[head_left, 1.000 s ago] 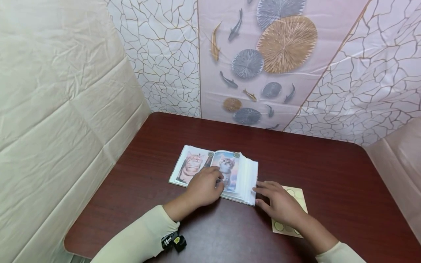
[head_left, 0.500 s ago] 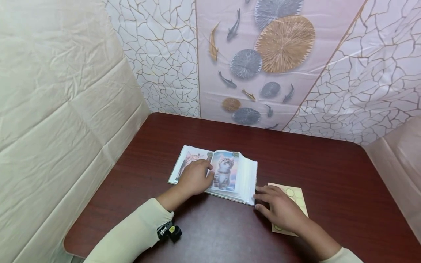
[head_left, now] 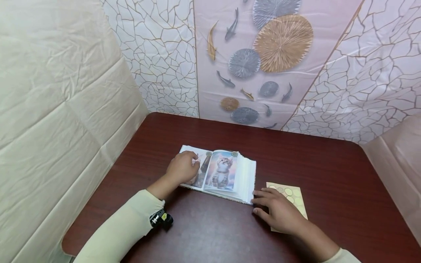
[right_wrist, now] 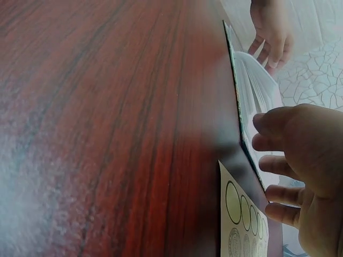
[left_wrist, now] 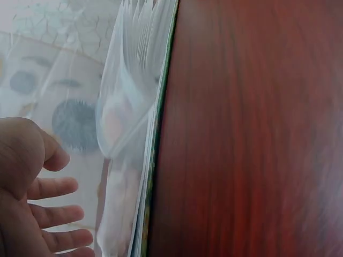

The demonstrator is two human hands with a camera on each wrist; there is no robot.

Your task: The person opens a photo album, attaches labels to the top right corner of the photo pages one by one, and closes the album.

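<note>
A photo album (head_left: 247, 179) lies open on the table, cat pictures on its two facing pages and small round stickers at their upper corners. My left hand (head_left: 182, 168) is over the left-hand page, covering much of that cat picture. Its fingers (left_wrist: 56, 217) are spread and hold nothing in the left wrist view. A kitten picture (head_left: 222, 171) shows uncovered on the facing page. Beside the album's right edge is my right hand (head_left: 279, 210), fingertips right at the edge and fingers loosely extended. Partly beneath that hand lies a pale yellow sheet of round stickers (head_left: 297, 197).
The dark red-brown table (head_left: 210, 226) extends around the album. Behind it hangs a patterned backdrop (head_left: 245, 84), and a cream cloth wall (head_left: 72, 109) stands along the left side. A small black device (head_left: 161, 218) is strapped at the left wrist.
My left hand has slid left from the kitten page across to the left-hand page, uncovering the kitten picture. My right hand has shifted slightly down along the album's edge.
</note>
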